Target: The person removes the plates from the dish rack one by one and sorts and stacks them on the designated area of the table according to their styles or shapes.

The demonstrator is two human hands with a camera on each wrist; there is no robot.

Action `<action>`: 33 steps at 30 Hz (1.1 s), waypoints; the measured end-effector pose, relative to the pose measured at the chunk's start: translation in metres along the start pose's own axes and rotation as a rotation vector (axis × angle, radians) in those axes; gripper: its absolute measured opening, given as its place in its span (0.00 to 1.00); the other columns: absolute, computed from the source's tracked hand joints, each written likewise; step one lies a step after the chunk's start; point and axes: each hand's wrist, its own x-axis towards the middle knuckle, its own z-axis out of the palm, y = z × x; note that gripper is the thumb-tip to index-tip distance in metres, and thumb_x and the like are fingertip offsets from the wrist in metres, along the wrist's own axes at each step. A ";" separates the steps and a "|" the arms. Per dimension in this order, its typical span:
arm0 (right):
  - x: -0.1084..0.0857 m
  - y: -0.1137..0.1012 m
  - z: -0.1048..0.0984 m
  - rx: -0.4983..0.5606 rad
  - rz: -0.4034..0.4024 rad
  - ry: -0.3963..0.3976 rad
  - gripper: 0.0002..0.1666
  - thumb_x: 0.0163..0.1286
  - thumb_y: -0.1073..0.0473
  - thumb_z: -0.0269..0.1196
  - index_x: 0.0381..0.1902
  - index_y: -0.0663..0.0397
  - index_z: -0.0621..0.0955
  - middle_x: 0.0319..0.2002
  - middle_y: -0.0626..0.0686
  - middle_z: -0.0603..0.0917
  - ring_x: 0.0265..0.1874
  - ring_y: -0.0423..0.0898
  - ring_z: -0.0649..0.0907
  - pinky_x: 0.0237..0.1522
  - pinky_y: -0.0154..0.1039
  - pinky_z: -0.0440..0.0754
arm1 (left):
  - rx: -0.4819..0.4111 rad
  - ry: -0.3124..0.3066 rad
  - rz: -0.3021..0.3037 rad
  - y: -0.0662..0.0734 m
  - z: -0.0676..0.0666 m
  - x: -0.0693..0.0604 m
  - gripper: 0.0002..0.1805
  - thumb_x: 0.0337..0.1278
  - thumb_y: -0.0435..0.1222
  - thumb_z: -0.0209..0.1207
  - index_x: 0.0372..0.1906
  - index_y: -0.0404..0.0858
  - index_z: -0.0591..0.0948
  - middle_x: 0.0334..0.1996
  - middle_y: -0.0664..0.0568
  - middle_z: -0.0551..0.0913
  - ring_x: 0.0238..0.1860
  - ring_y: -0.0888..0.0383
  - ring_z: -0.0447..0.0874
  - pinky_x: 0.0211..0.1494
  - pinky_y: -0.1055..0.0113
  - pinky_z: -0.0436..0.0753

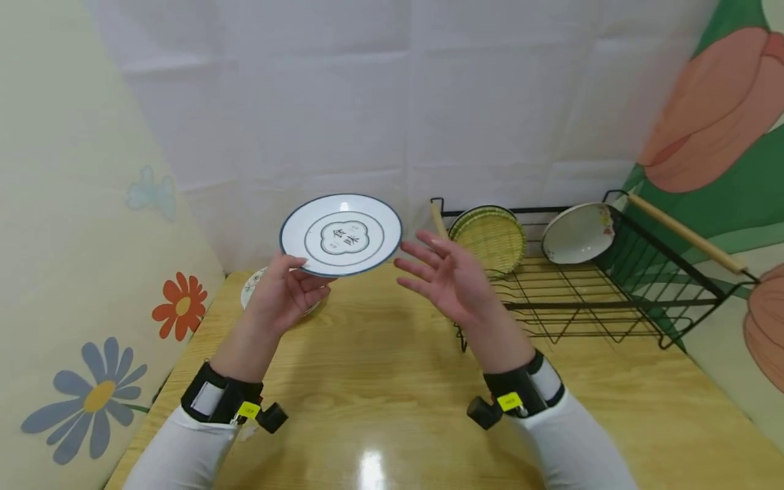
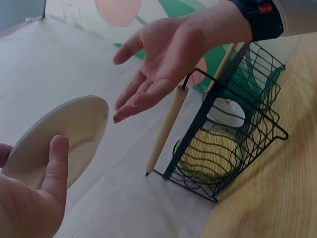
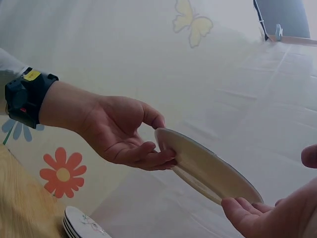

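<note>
A white plate with a blue rim [image 1: 343, 262] and dark lettering at its centre is held above the table by my left hand [image 1: 284, 292], thumb on the upper rim and fingers beneath. My right hand [image 1: 453, 279] is beside the plate's right edge, palm up, its fingers spread. In the right wrist view its fingertips [image 3: 237, 206] are at the plate's far rim; whether they touch it I cannot tell. The left wrist view shows the plate's underside [image 2: 84, 124] and a gap to the right hand [image 2: 168, 54].
On the right stands a black wire rack [image 1: 551, 305] with wooden handles, holding a yellow woven round piece [image 1: 490, 241] and a white bowl [image 1: 576, 235]. Behind my left hand is a stack of patterned plates [image 3: 81, 225] on the wooden table [image 1: 367, 381]. White cloth hangs behind.
</note>
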 end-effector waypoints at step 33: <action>0.086 0.163 0.050 0.027 0.295 0.136 0.38 0.80 0.52 0.49 0.80 0.64 0.56 0.76 0.73 0.62 0.74 0.71 0.68 0.74 0.66 0.67 | 0.022 0.592 -0.207 -0.033 -0.138 -0.021 0.40 0.80 0.33 0.42 0.84 0.60 0.40 0.35 0.55 0.91 0.36 0.57 0.93 0.39 0.67 0.90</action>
